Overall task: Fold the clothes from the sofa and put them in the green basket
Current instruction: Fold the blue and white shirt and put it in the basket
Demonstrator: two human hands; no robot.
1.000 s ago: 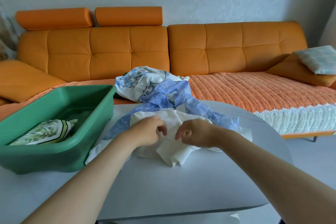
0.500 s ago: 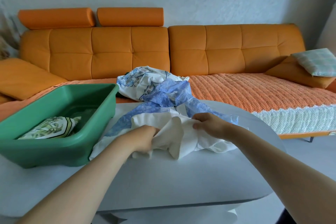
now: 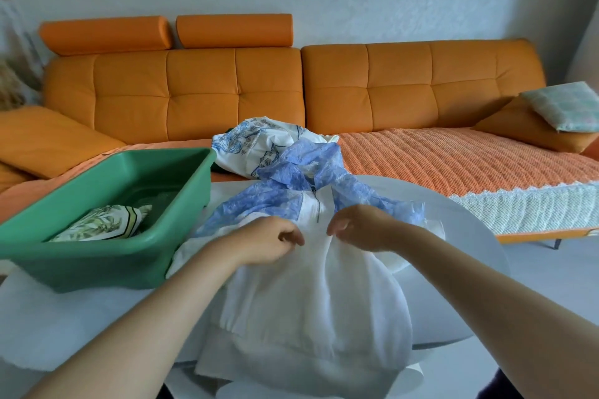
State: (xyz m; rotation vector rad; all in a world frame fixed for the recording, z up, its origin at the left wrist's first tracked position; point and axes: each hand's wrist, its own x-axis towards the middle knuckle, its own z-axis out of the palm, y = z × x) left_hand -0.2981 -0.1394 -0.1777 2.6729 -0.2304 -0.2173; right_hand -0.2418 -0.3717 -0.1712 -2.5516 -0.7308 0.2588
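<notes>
Surroundings: orange sofa (image 3: pixel 389 84) behind the white table (image 3: pixel 470 236); pale checked pillow (image 3: pixel 564 105) at its right end.
In the way: the zip jacket (image 3: pixel 311 301) has its blue hood partly covering a blue-printed garment (image 3: pixel 249 146) on the sofa seat.
Jacket: spread on the table, hem over the near edge.
Left hand (image 3: pixel 265 240): fingers curled, pinching white fabric left of the zip.
Right hand (image 3: pixel 363 227): likewise, on the right.
Green basket (image 3: pixel 97 269): on the table just left of the jacket, holding a folded leaf-print cloth (image 3: pixel 100 223).

Forearms (image 3: pixel 155 317) bare up to frame edge; left hand (image 3: pixel 269 244), right hand (image 3: pixel 363 227) bare.
</notes>
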